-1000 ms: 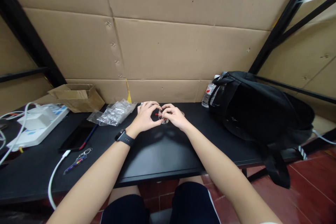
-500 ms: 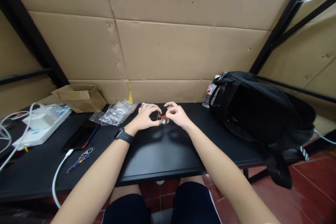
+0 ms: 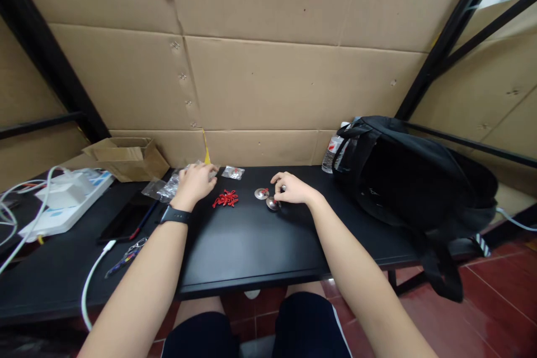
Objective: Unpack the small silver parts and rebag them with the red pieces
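Note:
Two small silvery finger cymbals lie close together on the black table: one finger cymbal (image 3: 262,194) at the back left, the other finger cymbal (image 3: 272,205) nearer to me, each with a bit of red at its centre. My right hand (image 3: 291,188) is over the nearer one, thumb and fingers curled in at its red middle; a small shiny spot shows among the fingers. To the left, my left hand (image 3: 195,183) hovers at the clear plastic wrapping (image 3: 170,187), fingers loosely apart and partly hiding it. Between the hands sits a tangle of red cords (image 3: 225,198).
Behind the cords is a small clear packet (image 3: 233,172). At left stand a paper bag (image 3: 128,156), a power strip (image 3: 62,215), a dark phone (image 3: 123,218) and keys (image 3: 128,257). A water bottle (image 3: 331,156) and black backpack (image 3: 419,179) fill the right.
My hands have moved apart; the two cymbals that were held up between them now rest on the table. The left hand has gone left to the plastic, uncovering the red cords and small packet.

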Demonstrator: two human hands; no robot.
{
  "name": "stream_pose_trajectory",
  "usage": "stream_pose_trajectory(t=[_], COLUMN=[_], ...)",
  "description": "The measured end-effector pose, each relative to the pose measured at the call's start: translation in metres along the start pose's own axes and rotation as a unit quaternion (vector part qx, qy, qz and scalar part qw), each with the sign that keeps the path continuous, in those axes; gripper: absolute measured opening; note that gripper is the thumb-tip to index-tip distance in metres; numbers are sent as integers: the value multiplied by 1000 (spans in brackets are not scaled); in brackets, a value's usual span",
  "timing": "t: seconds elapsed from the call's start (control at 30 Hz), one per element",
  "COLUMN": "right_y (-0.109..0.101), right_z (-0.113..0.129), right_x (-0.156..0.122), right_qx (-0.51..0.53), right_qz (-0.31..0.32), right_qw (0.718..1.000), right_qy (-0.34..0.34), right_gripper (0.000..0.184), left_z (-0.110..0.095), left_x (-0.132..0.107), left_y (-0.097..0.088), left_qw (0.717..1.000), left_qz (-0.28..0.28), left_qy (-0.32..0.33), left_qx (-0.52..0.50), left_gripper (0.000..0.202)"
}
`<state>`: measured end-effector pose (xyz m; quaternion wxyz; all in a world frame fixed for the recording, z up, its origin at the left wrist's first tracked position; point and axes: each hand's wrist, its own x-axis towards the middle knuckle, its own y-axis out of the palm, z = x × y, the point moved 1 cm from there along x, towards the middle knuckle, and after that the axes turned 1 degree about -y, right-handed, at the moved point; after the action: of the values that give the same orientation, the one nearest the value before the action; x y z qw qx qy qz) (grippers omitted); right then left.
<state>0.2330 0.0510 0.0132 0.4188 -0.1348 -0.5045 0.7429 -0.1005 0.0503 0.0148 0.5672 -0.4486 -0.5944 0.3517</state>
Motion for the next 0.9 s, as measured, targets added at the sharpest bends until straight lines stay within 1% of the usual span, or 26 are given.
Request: stream_pose_trajectory(t=[0.03,0.1,0.13,0.2,0.27,0.33,0.47,0.53,0.67,0.8,0.83,0.9], right_y=[1,1,1,-1,-4,-7,-10,-11,-11,-13,-13,-14], right_z=[0,-1,-2,-3,-4,-6,-9,-11,-13,-13,-13,-15], right_x=[0,1,2,1,0,-1,-3,-3,-3,-3,-3,-3], right_qx=[3,17,25,32,28,21,25,26,26,21,20,18], right_qz=[5,3,-4,-23,-40,-53,-70,-74,-69,-71,-72,-73], right_qw=[1000,1000,1000,999,999,998,997,997,997,997,997,997], right_qy=[-3,-13,-18,-24,-19,-9,8,13,21,31,33,35], right_gripper=[13,11,10,9,8,9,9,10,11,11,11,12], left_z=[5,14,17,21,21,19,19,18,17,11,7,-7], left_x=[-1,-3,-4,-4,-3,-3,-5,-8,-14,-19,-20,-20], left_y=[-1,-1,0,1,1,-1,-9,-13,-25,-41,-44,-45], left_qw=[999,995,993,993,994,994,984,981,983,983,983,985], left_qz=[-8,-7,-1,10,21,36,84,86,29,-56,-78,-117], left_qy=[-36,-96,-113,-117,-105,-108,-156,-168,-177,-175,-166,-127], left_qx=[15,29,29,18,4,1,21,31,35,23,15,-11], left_gripper=[39,51,56,61,56,48,28,23,24,27,27,27])
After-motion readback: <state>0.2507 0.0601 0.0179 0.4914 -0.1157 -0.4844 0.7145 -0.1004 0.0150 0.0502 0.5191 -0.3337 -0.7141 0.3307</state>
